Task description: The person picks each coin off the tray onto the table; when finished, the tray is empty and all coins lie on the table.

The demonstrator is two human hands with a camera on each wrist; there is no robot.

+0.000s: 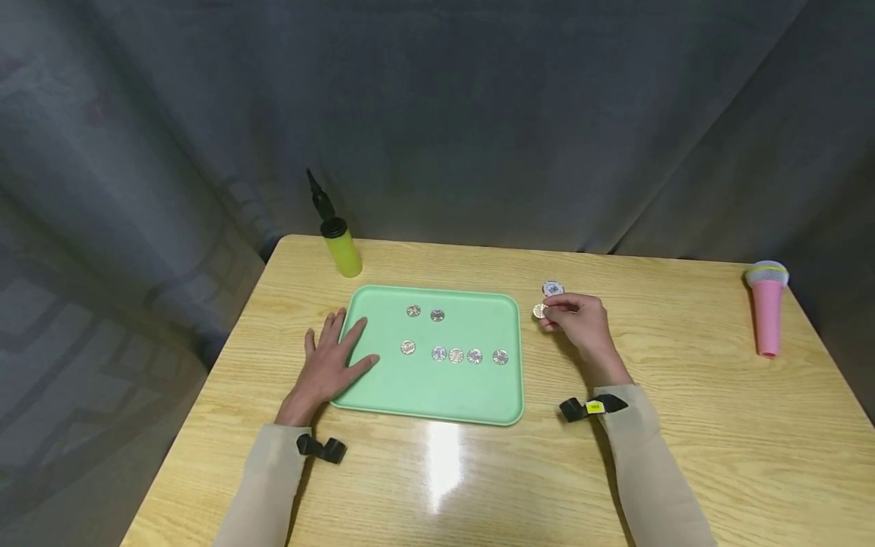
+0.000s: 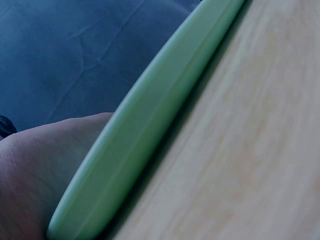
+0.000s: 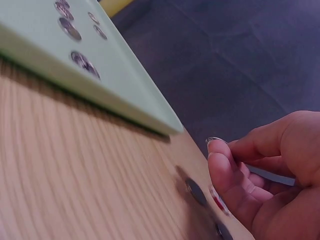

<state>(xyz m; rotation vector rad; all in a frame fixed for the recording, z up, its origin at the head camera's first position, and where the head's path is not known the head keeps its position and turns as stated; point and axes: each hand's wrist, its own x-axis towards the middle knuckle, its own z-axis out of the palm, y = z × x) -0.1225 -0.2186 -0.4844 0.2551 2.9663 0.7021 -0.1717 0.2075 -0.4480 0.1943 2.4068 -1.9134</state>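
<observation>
A light green tray (image 1: 410,395) lies on the table with several silver coins (image 1: 456,355) on it, two toward the back and the others in a loose row farther forward. My left hand (image 1: 328,368) rests with spread fingers over the tray's left rim, thumb and forefinger reaching inside. To the right of the tray, my right hand (image 1: 581,323) pinches a silver coin (image 1: 539,311) between thumb and fingers. The coin (image 3: 215,139) shows edge-on at the fingertips in the right wrist view. Just beyond that hand is a white chip (image 1: 553,288) marked 100.
Dark round discs (image 3: 196,192) lie on the wood below my right hand. A yellow-green pump bottle (image 1: 344,251) with a black top stands at the back left. At the far right lies a pink microphone (image 1: 767,311). Grey curtain (image 1: 437,129) hangs behind the table.
</observation>
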